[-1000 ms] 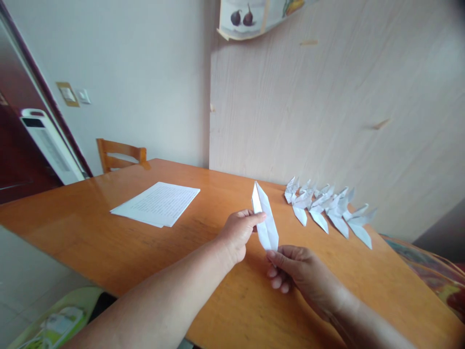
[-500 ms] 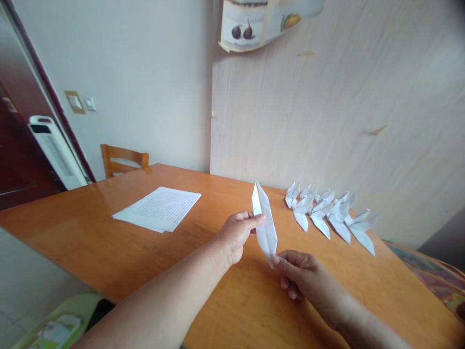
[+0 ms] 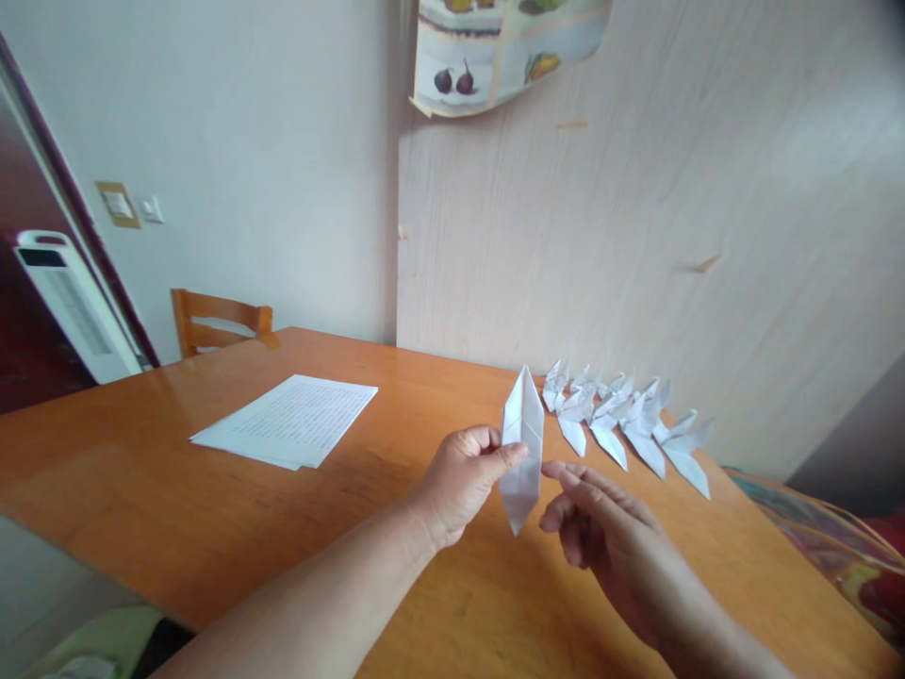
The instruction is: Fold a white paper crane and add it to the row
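A folded white paper, long and pointed at both ends with a crease down its middle, is held upright above the table. My left hand pinches its left side, thumb across the front and fingers behind. Close by on the right, my right hand has its index fingertip at the paper's right edge, seemingly touching it. The thumb of that hand is apart from the paper and its other fingers are loosely curled. Several folded white paper cranes stand in rows beyond my right hand.
A stack of written sheets lies on the left of the wooden table. A chair stands at the far left edge. The wooden panel rises behind the cranes, with a fruit picture hanging on it.
My right hand has let go of the paper's lower tip and moved up to its right edge. The paper is now more upright, still in my left hand. The view has shifted slightly.
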Tool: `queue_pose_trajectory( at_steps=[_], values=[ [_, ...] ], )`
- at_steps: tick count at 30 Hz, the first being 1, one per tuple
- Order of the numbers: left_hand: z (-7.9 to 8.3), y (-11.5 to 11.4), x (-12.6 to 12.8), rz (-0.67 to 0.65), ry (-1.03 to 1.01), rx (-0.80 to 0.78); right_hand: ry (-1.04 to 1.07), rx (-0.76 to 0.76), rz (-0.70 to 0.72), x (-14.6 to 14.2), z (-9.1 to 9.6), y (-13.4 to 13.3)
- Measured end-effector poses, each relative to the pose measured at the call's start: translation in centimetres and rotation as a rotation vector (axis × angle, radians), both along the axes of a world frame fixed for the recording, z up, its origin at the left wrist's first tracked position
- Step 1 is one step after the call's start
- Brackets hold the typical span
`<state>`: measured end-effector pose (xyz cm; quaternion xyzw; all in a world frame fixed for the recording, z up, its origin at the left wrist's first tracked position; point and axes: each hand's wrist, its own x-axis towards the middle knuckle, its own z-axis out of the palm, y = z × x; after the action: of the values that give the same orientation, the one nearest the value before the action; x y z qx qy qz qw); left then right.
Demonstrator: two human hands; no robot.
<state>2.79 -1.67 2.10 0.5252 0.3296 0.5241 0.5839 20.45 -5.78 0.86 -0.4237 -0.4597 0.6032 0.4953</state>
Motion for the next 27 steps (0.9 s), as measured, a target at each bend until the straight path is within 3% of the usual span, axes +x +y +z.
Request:
queue_pose_trajectory(
  at_steps=[4, 8, 11, 15, 18, 21, 24, 27],
  values=[
    [0.0, 0.0, -0.1, 0.017, 0.109, 0.108, 0.089, -0.026, 0.022, 0.1, 0.0, 0.1],
    [0.1, -0.1, -0.2, 0.118, 0.376, 0.378, 0.179, -0.093, 0.07, 0.4, 0.1, 0.4],
    [-0.1, -0.3, -0.2, 0.085, 0.467, 0.511, 0.217, -0.119, 0.036, 0.6, 0.3, 0.7],
    [-1.0, -0.2, -0.1, 0.02, 0.508, 0.568, 0.204, -0.076, -0.057, 1.0, 0.2, 1.1],
    [-1.7, 0.2, 0.1, 0.029, 0.513, 0.498, 0.191, -0.039, -0.11, 1.3, 0.0, 1.3],
    [-1.9, 0.4, 0.3, 0.042, 0.449, 0.327, 0.134, -0.012, -0.159, 1.4, -0.2, 1.5],
    [-1.3, 0.2, 0.3, 0.015, 0.307, 0.105, 0.068, 0.045, -0.173, 1.2, -0.2, 1.4],
    [-0.5, -0.2, 0.2, -0.095, 0.193, -0.06, 0.006, 0.086, -0.174, 1.0, -0.2, 1.3]
  ],
)
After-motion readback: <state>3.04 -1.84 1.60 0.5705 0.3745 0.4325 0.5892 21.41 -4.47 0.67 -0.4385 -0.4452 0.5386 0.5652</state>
